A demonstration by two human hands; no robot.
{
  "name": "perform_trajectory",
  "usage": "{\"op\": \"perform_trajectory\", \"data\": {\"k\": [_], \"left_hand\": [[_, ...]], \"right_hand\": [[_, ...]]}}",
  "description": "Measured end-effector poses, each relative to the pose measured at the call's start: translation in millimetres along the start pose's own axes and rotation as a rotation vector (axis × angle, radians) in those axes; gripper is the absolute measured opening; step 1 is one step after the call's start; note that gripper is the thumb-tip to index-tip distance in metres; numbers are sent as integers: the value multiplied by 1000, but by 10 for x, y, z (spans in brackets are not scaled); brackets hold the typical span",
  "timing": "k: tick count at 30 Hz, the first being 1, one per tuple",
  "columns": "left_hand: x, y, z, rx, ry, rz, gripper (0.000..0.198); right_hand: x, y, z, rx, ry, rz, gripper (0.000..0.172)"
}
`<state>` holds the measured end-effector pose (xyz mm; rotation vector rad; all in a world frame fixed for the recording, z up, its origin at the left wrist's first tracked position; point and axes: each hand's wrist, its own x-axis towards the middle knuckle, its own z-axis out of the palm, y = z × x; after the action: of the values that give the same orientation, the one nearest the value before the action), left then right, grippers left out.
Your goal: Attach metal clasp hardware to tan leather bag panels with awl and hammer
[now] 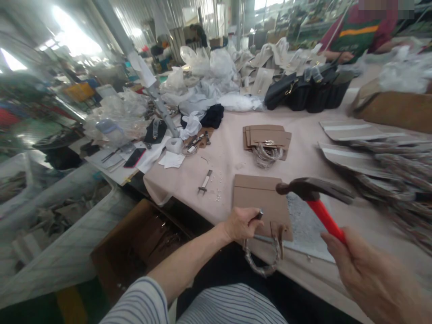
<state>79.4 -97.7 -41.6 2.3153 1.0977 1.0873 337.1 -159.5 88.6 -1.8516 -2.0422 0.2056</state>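
Note:
My right hand (374, 279) is closed round the red handle of a hammer (315, 191), whose dark head is raised above a flat tan leather bag piece (259, 198) at the table's near edge. My left hand (241, 223) is pinched on a small dark metal tool (259, 215) held against the piece's near edge. A plastic-wrapped bag handle (261, 263) hangs from the piece over the table edge.
A stack of tan pieces with wrapped handles (268, 139) lies farther back. A small metal tool (204, 181) and scattered small bits lie left. Black handbags (305, 92), white wrapping and rows of pieces (378, 153) fill the back and right. A person (357, 31) sits across. A cardboard box (141, 243) stands below.

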Motion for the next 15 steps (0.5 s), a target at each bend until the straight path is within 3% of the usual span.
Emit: {"op": "perform_trajectory", "data": {"k": [5,8,11,15], "left_hand": [[40,50,-21,-3,20,5,16],[38,79,-36,14,8,-16,15],[26,90,-38,26,-5,-50,14],[23,78,-27,7,-7,-68,17]], "right_hand": [[320,-101,249,174,-222,202,31],[418,-114,491,177,-295,203,33],[449,-121,610,199,-329,181,33],[485,-116,557,244,-266,194,36]]}}
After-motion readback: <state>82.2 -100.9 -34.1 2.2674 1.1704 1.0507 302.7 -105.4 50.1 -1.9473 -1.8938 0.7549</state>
